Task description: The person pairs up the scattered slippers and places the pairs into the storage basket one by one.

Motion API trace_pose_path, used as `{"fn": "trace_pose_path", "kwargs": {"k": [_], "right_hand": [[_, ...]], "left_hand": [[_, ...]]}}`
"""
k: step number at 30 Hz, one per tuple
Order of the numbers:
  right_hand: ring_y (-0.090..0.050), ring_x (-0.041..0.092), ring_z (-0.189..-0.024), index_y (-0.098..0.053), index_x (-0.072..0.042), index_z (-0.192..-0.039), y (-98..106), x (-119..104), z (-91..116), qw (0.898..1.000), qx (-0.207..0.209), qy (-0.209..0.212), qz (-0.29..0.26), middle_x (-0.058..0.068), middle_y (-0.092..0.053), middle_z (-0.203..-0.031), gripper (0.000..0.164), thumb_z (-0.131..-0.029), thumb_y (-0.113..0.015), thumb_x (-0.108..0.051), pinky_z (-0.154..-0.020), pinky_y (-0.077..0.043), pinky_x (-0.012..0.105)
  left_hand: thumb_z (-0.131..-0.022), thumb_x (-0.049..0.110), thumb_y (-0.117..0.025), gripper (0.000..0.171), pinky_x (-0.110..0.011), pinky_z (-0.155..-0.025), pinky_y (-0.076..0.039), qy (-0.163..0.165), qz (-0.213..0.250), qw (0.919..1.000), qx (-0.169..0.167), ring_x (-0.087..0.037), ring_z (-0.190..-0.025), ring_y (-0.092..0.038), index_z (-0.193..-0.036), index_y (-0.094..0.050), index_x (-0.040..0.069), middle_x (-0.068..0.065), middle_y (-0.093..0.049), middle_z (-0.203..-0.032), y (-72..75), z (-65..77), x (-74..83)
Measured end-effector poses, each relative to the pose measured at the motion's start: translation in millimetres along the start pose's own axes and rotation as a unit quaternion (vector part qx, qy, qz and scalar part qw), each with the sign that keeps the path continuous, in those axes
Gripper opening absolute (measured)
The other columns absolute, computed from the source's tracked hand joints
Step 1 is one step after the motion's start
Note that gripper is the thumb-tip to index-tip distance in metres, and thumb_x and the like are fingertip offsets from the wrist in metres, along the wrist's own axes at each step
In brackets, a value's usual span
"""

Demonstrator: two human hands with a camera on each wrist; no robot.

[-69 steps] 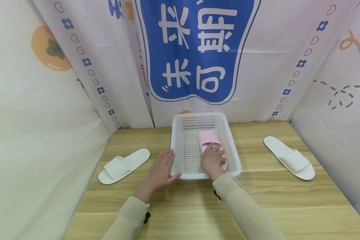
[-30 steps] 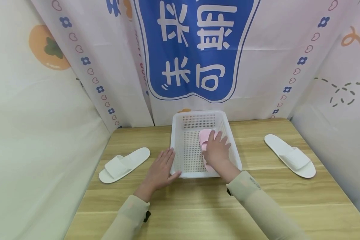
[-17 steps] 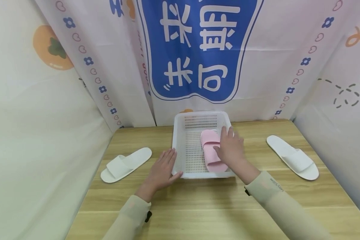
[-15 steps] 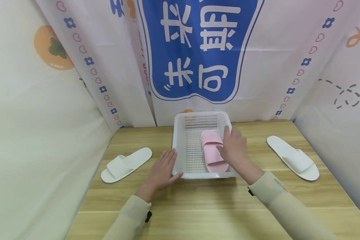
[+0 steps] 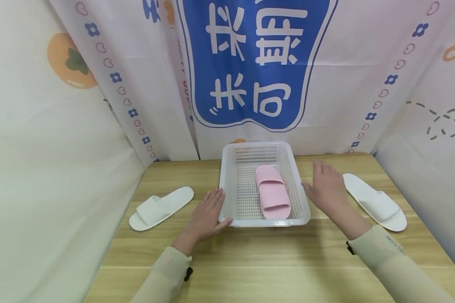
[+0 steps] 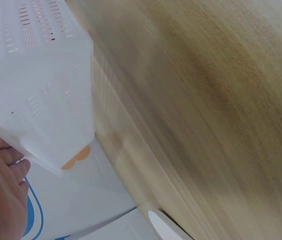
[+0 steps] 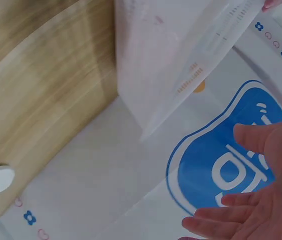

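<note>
My left hand rests with straight fingers against the left rim of a white perforated plastic basket. Inside the basket, toward its right side, lies a pair of pink slippers, one overlapping the other or close against it; I cannot tell exactly how. My right hand is in the air just right of the basket, fingers extended and holding nothing. Close beyond it on the right lies a white slipper, partly covered by the hand. In the right wrist view the thumb and fingers are spread apart.
Another white slipper lies on the wooden table, left of my left hand. Behind the basket hangs a white printed curtain with a blue panel. Pale cloth walls stand at both sides.
My right hand has let go of the pink slipper in the basket, lifted out and moved right toward the white slipper. My left hand has stayed at the basket's rim.
</note>
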State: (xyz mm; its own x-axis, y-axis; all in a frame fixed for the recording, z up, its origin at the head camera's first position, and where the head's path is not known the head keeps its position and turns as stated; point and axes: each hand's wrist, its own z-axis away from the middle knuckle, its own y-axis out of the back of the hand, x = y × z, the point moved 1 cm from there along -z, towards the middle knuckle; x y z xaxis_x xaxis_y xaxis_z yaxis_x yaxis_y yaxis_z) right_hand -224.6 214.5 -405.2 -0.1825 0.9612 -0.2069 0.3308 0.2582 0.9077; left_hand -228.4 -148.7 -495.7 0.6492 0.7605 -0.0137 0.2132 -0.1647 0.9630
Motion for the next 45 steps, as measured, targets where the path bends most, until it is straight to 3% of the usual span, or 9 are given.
{"fn": "trace_pose_path", "kwargs": {"k": [9, 13, 19, 24, 28, 36, 39, 45], "right_hand": [[-0.054, 0.053, -0.105, -0.047, 0.018, -0.124, -0.4, 45.9, 11.7, 0.992, 0.09, 0.083, 0.019, 0.038, -0.055, -0.116, 0.066, -0.079, -0.077, -0.02, -0.085, -0.044, 0.063], [-0.054, 0.052, -0.105, -0.049, 0.017, -0.123, -1.1, 66.3, 15.6, 0.99, 0.096, 0.096, 0.02, 0.037, -0.056, -0.114, 0.065, -0.077, -0.077, -0.019, -0.087, -0.044, 0.062], [-0.056, 0.051, -0.099, -0.051, 0.017, -0.119, -1.3, 94.8, 21.4, 0.984, 0.13, 0.121, 0.02, 0.036, -0.058, -0.11, 0.063, -0.071, -0.078, -0.016, -0.081, -0.047, 0.061], [-0.053, 0.054, -0.102, -0.05, 0.018, -0.119, -3.5, 121.5, 29.0, 0.988, 0.126, 0.086, 0.013, 0.037, -0.055, -0.113, 0.063, -0.073, -0.076, -0.014, -0.083, -0.044, 0.063], [-0.049, 0.057, -0.103, -0.047, 0.019, -0.121, -4.6, 142.4, 35.9, 0.994, 0.094, 0.048, 0.003, 0.039, -0.051, -0.115, 0.062, -0.077, -0.075, -0.014, -0.087, -0.039, 0.065], [-0.047, 0.054, -0.106, -0.045, 0.014, -0.126, -11.2, 178.2, 47.5, 0.999, 0.04, -0.015, 0.008, 0.036, -0.049, -0.121, 0.072, -0.083, -0.072, -0.037, -0.081, -0.037, 0.067], [-0.045, 0.055, -0.106, -0.043, 0.013, -0.128, -15.8, 191.5, 51.6, 0.999, 0.027, -0.03, -0.002, 0.036, -0.048, -0.122, 0.076, -0.084, -0.07, -0.043, -0.08, -0.035, 0.068], [-0.039, 0.056, -0.112, -0.039, 0.016, -0.13, -27.0, 214.5, 59.1, 0.998, -0.007, -0.059, -0.021, 0.038, -0.042, -0.126, 0.088, -0.083, -0.069, -0.051, -0.084, -0.031, 0.069]], "left_hand": [[-0.095, 0.055, -0.043, 0.083, -0.043, -0.117, -0.015, 0.003, -0.004, 0.9998, -0.02, -0.034, -0.142, -0.025, -0.146, -0.032, -0.009, -0.024, -0.029, -0.153, 2.6, -2.4, 0.2], [-0.094, 0.056, -0.043, 0.083, -0.042, -0.117, -0.014, 0.004, -0.01, 0.9997, -0.022, -0.033, -0.143, -0.024, -0.146, -0.032, -0.008, -0.023, -0.03, -0.153, 4.3, -3.4, 0.9], [-0.097, 0.058, -0.032, 0.083, -0.045, -0.116, -0.019, -0.015, -0.005, 0.9998, 0.01, -0.035, -0.14, -0.03, -0.144, -0.035, -0.01, -0.025, -0.034, -0.15, 6.5, -1.4, -1.9], [-0.098, 0.061, -0.02, 0.087, -0.051, -0.111, -0.028, -0.028, 0.012, 0.9973, 0.067, -0.039, -0.133, -0.039, -0.137, -0.043, -0.014, -0.029, -0.044, -0.14, 8.8, 3.5, -11.5], [-0.097, 0.06, -0.027, 0.083, -0.053, -0.11, -0.029, -0.015, 0.017, 0.9958, 0.088, -0.039, -0.131, -0.041, -0.135, -0.046, -0.011, -0.027, -0.048, -0.137, 11.9, 9.8, -21.8], [-0.09, 0.053, -0.053, 0.077, -0.052, -0.113, -0.022, 0.056, -0.032, 0.9958, 0.065, -0.035, -0.132, -0.04, -0.139, -0.044, -0.007, -0.022, -0.047, -0.14, 16.2, 35.7, -52.6], [-0.087, 0.053, -0.061, 0.08, -0.054, -0.111, -0.025, 0.087, -0.046, 0.9933, 0.06, -0.037, -0.13, -0.041, -0.138, -0.045, -0.007, -0.023, -0.047, -0.14, 17.9, 46.8, -68.4], [-0.08, 0.052, -0.071, 0.083, -0.059, -0.105, -0.031, 0.142, -0.043, 0.9855, 0.082, -0.041, -0.128, -0.042, -0.135, -0.047, -0.006, -0.026, -0.047, -0.137, 16.7, 70.1, -102.4]]}}
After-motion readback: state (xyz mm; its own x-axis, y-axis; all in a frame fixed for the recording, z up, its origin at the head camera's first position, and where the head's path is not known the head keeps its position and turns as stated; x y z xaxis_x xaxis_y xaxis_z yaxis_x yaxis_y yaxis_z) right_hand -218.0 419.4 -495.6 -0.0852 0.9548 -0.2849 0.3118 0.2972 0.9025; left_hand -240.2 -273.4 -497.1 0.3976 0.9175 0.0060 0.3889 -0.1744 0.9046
